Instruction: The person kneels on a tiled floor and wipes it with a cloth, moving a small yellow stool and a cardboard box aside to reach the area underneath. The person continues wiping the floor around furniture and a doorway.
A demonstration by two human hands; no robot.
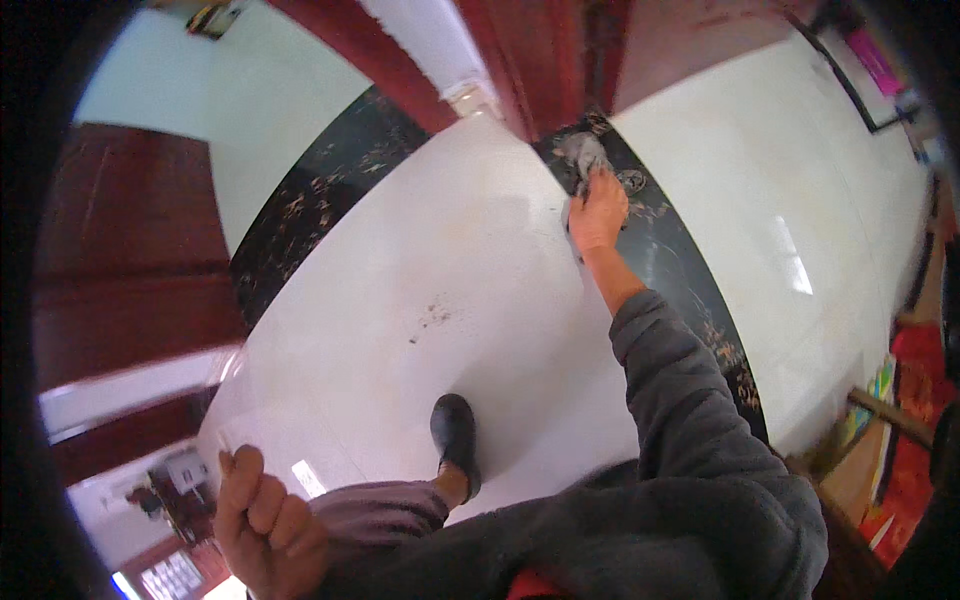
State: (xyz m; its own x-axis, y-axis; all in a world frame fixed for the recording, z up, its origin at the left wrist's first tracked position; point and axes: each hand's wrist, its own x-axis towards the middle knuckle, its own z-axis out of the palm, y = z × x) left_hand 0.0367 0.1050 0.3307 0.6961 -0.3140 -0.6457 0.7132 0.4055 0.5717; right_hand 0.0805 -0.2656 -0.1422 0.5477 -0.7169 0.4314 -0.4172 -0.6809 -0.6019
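Note:
My right hand [600,214] reaches far forward and grips a crumpled grey cloth [586,150]. The cloth lies against a black marble-patterned floor strip [656,247], close to the foot of a dark red wooden door frame [529,67]. At the lower left, my left hand [266,517] is raised off the floor with its fingers curled. Something thin and pale [223,441] sticks up by its thumb and forefinger, too small to name. Between the hands spreads a pale glossy floor [420,247] with a patch of dark crumbs [435,313] on it.
A dark clog-like shoe [454,431] on my foot stands on the pale floor. Another black marble strip [322,195] runs at the left, beside a dark red wooden panel [142,225]. Wooden legs [889,416] and a red mat or cloth [919,450] lie at the right.

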